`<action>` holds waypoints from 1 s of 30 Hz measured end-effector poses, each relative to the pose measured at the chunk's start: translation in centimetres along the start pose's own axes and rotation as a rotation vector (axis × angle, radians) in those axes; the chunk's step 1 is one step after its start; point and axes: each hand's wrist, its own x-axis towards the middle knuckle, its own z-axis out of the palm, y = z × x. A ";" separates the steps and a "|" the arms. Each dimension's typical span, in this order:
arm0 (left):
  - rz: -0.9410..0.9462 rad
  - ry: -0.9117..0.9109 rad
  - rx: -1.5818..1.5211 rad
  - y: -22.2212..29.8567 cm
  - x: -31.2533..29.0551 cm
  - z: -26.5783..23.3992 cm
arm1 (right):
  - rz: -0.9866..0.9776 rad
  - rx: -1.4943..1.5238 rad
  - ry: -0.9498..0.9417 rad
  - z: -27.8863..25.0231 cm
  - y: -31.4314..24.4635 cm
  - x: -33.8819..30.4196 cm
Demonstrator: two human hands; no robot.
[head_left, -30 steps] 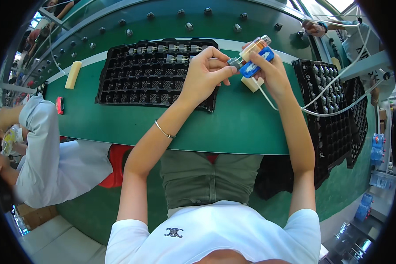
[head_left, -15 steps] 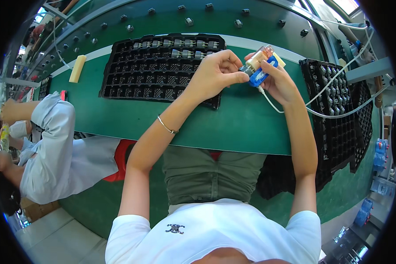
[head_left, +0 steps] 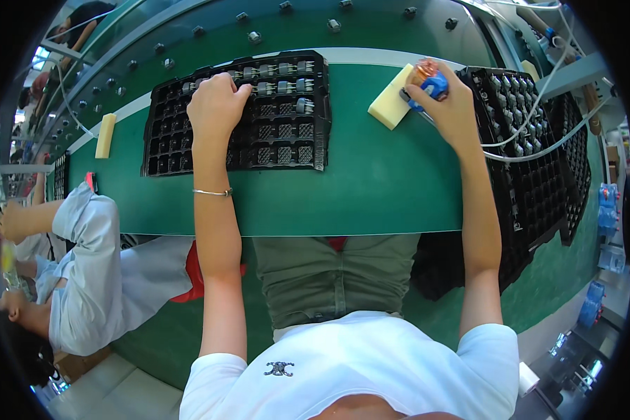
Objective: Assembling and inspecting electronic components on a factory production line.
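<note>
My left hand [head_left: 215, 105] reaches over the black compartment tray [head_left: 301, 155], its fingers curled down and their tips hidden behind the hand. The thumb sticks out to the right. Small metal-and-dark cylindrical parts [head_left: 285, 87] sit in the tray's far and right-hand compartments. My right hand [head_left: 449, 105] grips a blue handheld device with a clear, orange-tinted top [head_left: 430, 78] and a white cable. It is held beside a pale yellow block [head_left: 392, 98], whose right end it partly covers.
At the right edge of the green table [head_left: 371, 189] stand black trays [head_left: 528, 178] holding several metal parts, with white cables crossing over them. A second yellow block [head_left: 106, 136] lies far left. Another person in a light blue garment [head_left: 87, 259] sits at the left.
My hands were together at the device, the left pinching a small part there. My left hand has since moved left over the tray; the right has drawn slightly away with the device.
</note>
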 end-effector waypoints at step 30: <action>0.180 -0.356 -1.284 6.7 -3.7 1.5 | 0.011 -0.197 0.017 0.9 -1.5 -0.3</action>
